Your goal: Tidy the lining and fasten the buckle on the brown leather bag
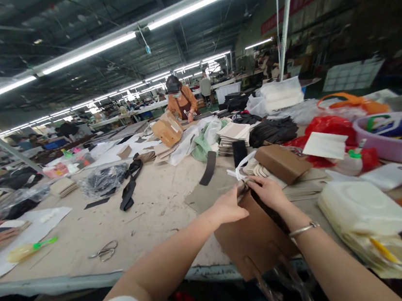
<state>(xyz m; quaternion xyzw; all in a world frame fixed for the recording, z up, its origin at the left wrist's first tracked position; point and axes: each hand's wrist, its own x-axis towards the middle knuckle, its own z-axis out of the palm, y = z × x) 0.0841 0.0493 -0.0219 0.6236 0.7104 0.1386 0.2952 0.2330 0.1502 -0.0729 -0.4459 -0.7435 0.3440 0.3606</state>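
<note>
two hands (230,208) (268,192) on one brown bag (251,242)

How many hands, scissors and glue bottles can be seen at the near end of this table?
Hands: 2, the left hand and right hand, both gripping the brown paper bag
Scissors: 1
Glue bottle, green cap: 1
Total: 4
</note>
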